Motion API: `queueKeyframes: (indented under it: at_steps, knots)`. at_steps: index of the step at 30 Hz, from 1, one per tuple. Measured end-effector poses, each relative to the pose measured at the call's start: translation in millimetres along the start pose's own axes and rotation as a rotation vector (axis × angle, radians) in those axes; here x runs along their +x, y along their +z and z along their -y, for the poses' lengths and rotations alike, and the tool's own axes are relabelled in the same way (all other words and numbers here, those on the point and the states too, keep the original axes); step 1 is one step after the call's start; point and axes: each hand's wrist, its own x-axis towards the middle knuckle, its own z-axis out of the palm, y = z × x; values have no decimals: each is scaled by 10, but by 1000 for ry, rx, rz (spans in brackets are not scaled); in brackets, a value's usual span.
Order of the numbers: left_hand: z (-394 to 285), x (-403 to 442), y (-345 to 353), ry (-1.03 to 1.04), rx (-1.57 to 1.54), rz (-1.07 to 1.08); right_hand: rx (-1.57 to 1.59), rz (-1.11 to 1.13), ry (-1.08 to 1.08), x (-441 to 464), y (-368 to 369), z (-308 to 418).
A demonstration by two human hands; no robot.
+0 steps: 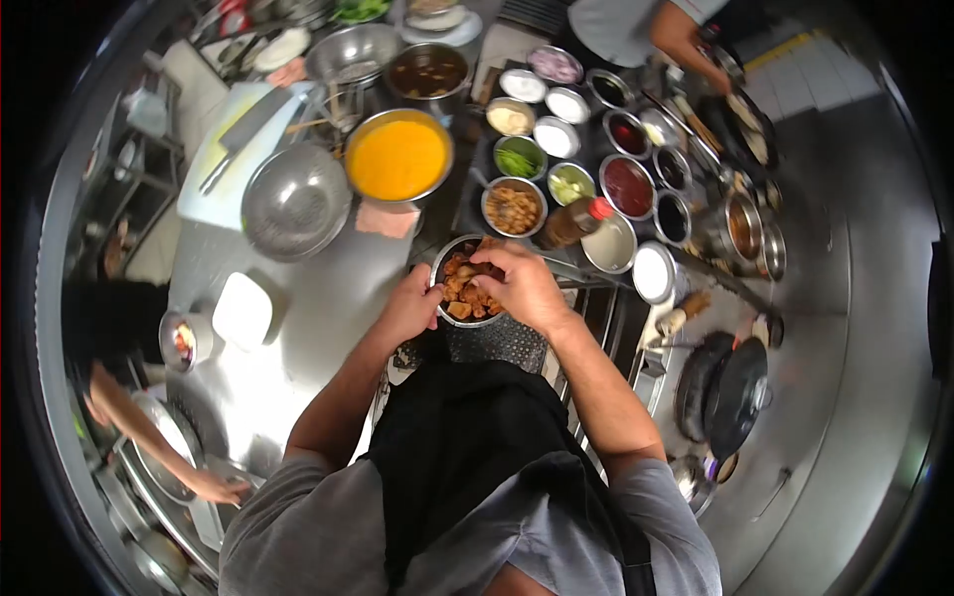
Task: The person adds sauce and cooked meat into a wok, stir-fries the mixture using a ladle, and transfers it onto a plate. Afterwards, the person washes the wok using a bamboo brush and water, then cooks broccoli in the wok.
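A round metal bowl [434, 290] with browned food pieces [462, 288] is held in front of my body. My left hand [409, 303] grips the bowl's left rim, thumb at the edge. Over the bowl's right side, my right hand [522, 286] reaches in with its fingers bent together at the pieces; what lies between the fingertips is hidden. Just beyond the bowl stands a container of small brown pieces [513, 208], with a red-capped bottle [574, 221] to its right.
On the left counter are an empty metal bowl [296, 202], a bowl of orange liquid [398, 155], a cleaver [248, 124] on a board and a white dish [242, 310]. Sauce containers [628, 187] fill the right. Other people's arms show at lower left [149, 432] and upper right [686, 40].
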Motion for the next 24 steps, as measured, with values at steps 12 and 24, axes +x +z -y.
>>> queueKeyframes:
  at_steps: [12, 24]
  knots:
    - [-948, -578, 2300, 178, 392, 635, 682, -608, 743, -3495, -903, -849]
    - [223, -2900, 6420, 562, 679, 1603, 382, -2100, 894, -7839, 615, 611]
